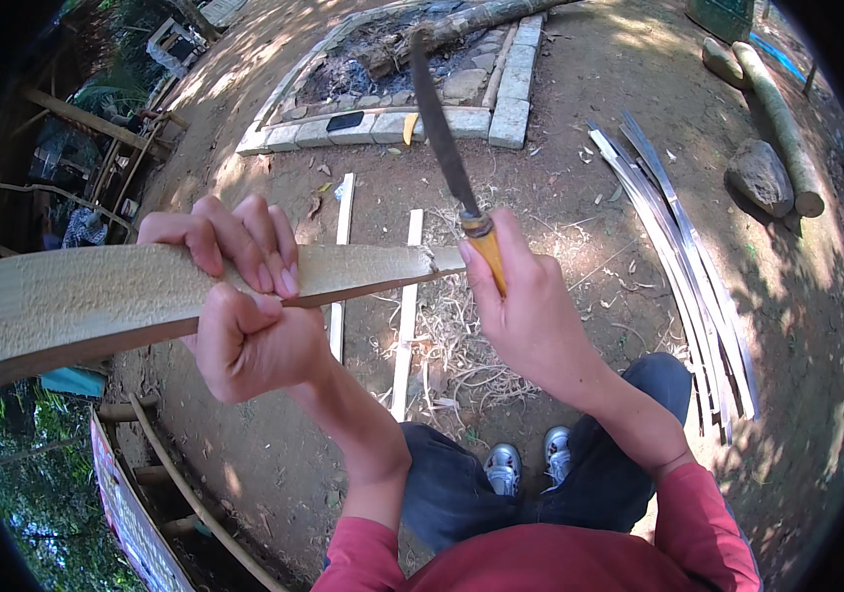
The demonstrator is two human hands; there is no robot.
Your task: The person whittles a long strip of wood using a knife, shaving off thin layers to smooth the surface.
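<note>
- Left hand (244, 306): fingers curled tight around a wide, pale bamboo slat (126, 291), which runs level from the left edge of the view to just before the right hand.
- Right hand (530, 306): fist closed on the yellow handle of a knife (446, 148); the long dark blade points up and away from the body, and its base sits at the slat's ragged right end.
- Step in hand, as judged: the blade is set at the end of the slat, ready to split or shave off a strip.
- Next move, as judged: it calls for a steady grip on the slat and a controlled push of the blade along the grain, with the left fingers kept out of its path.
- Ground below: shavings (451, 355) by the shoes (530, 464), two narrow strips (407, 306) lying on the dirt, and a bundle of thin strips (688, 276) to the right.
- Background: a stone-edged fire pit (422, 74) and a log (782, 123).
</note>
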